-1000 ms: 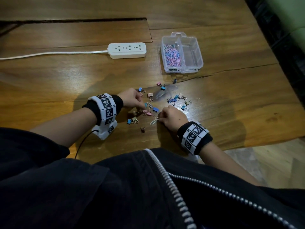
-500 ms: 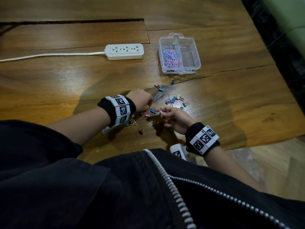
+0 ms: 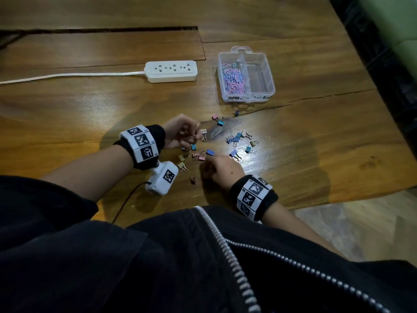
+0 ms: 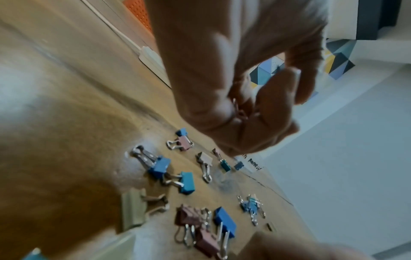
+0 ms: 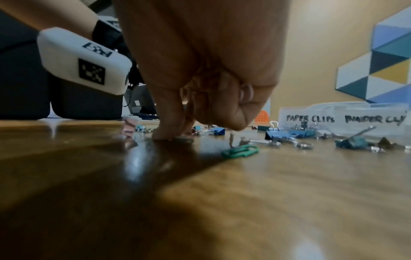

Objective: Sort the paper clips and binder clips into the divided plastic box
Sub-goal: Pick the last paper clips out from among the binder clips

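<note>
Pinching small clips, the left hand [image 3: 180, 134] is raised; the right hand [image 3: 220, 169] holds one, fingertips on the worktop [image 3: 316, 154].

My head camera looks steeply down on the table [image 3: 67, 114]. Both wrist cameras sit low and close, facing far; all three share the binder clips [image 3: 234, 139] [image 4: 160, 166] [image 5: 278, 135].

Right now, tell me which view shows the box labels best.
Right wrist: the box labels read PAPER CLIPS and BINDER CL, cut off. Head shows the labels small and partly legible; left wrist shows one blurred scrap behind the left hand.
</note>
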`<state>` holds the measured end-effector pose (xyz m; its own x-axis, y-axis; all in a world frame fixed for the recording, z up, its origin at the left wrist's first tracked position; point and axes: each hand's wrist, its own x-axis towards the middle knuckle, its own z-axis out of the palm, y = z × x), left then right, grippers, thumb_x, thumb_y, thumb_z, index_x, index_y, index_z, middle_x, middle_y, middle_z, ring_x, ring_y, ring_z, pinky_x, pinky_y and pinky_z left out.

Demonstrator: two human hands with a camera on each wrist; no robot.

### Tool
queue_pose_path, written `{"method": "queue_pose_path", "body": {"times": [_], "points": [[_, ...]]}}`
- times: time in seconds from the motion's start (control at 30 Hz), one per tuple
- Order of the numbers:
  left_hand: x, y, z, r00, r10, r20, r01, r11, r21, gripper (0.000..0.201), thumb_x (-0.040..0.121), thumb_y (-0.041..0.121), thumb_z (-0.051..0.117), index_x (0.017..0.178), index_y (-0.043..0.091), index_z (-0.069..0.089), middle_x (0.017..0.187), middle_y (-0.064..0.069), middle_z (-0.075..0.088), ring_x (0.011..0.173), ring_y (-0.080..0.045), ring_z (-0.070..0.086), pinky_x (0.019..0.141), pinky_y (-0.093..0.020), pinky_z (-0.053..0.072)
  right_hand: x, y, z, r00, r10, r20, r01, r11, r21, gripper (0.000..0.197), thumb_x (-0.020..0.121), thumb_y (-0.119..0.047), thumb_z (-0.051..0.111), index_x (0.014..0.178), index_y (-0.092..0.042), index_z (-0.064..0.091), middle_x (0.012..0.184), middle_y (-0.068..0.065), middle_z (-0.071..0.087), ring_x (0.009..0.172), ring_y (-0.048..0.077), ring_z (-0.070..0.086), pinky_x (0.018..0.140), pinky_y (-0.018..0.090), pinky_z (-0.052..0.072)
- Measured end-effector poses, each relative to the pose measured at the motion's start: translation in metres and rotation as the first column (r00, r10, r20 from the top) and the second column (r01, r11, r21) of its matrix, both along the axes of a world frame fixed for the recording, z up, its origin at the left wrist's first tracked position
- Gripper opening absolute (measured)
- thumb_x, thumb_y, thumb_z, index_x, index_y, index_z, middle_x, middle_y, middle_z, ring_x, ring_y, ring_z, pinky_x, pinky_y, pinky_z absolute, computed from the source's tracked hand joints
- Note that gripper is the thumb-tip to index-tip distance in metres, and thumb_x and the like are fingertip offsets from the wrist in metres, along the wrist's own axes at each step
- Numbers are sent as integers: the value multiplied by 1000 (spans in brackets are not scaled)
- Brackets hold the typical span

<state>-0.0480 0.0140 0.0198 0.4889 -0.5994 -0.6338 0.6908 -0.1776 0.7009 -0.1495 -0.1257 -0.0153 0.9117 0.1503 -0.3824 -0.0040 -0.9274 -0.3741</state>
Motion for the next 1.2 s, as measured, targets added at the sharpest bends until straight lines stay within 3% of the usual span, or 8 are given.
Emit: {"method": "queue_pose_path", "body": {"times": [0.2, 0.47, 0.57, 0.67, 0.9, 0.97, 1.03, 1.2], "points": [[1, -4, -4, 994, 23, 108, -53, 958, 282, 25, 81, -10, 35, 65, 10, 39, 65, -4, 42, 45, -9, 39, 30, -12, 34, -2, -12, 4, 992, -8, -123, 17, 997, 74, 18, 94, -13, 43, 109, -8, 51, 114, 9, 53, 101, 21, 51, 87, 29, 41], [29, -48, 11, 974, 200, -109, -177, 966, 188, 17, 92, 4, 37, 77, 8, 45, 71, -3, 43, 60, -11, 41, 52, -16, 48, 68, -87, 39, 857, -398, -327, 499, 798, 337, 19, 94, -6, 37, 82, -19, 46, 69, 1, 48, 50, 10, 35, 35, 15, 28], [46, -79, 25, 942, 296, -160, -280, 953, 116, 19, 94, 14, 39, 82, 6, 51, 78, -6, 47, 71, -14, 48, 66, -21, 51, 109, -104, 59, 836, -443, -323, 538, 777, 326, 12, 93, -9, 43, 85, -9, 52, 65, 0, 44, 50, 9, 35, 36, 15, 31], [67, -107, 32, 890, 427, -160, -430, 903, 19, 37, 94, 24, 40, 123, 2, 46, 110, -15, 48, 108, -26, 50, 97, -31, 43, 150, -107, 69, 813, -474, -337, 579, 714, 392, 21, 92, -8, 48, 71, -11, 49, 62, 0, 43, 49, 10, 38, 36, 14, 34], [105, -141, 41, 812, 566, -144, -581, 806, -111, 65, 90, 53, 35, 125, -2, 39, 99, -15, 54, 61, -17, 55, 46, -19, 44, 214, -97, 56, 784, -578, -228, 589, 575, 568, 21, 87, -12, 52, 67, -15, 54, 76, 9, 63, 63, 20, 59, 59, 30, 53], [108, -143, 38, 843, 525, -113, -537, 831, -144, 77, 88, 62, 31, 138, 4, 32, 124, -22, 51, 99, -27, 62, 85, -34, 51, 213, -94, 54, 797, -542, -268, 579, 556, 597, 15, 90, -12, 50, 79, -8, 59, 86, 11, 64, 70, 20, 58, 62, 29, 50], [108, -140, 35, 871, 486, -69, -491, 858, -151, 79, 86, 65, 29, 145, 13, 24, 143, -22, 36, 132, -29, 37, 114, -47, 20, 203, -91, 57, 829, -496, -258, 536, 575, 619, 21, 95, -11, 43, 104, -2, 60, 99, 9, 62, 79, 15, 52, 64, 20, 41], [95, -117, 33, 882, 421, 211, -432, 902, 4, 50, 91, 40, 45, 131, 11, 42, 137, -13, 43, 127, -25, 42, 108, -36, 36, 173, -108, 66, 835, -472, -282, 471, 352, 808, 26, 96, -3, 35, 90, -16, 56, 103, -1, 56, 87, 2, 52, 67, 11, 42]]}}
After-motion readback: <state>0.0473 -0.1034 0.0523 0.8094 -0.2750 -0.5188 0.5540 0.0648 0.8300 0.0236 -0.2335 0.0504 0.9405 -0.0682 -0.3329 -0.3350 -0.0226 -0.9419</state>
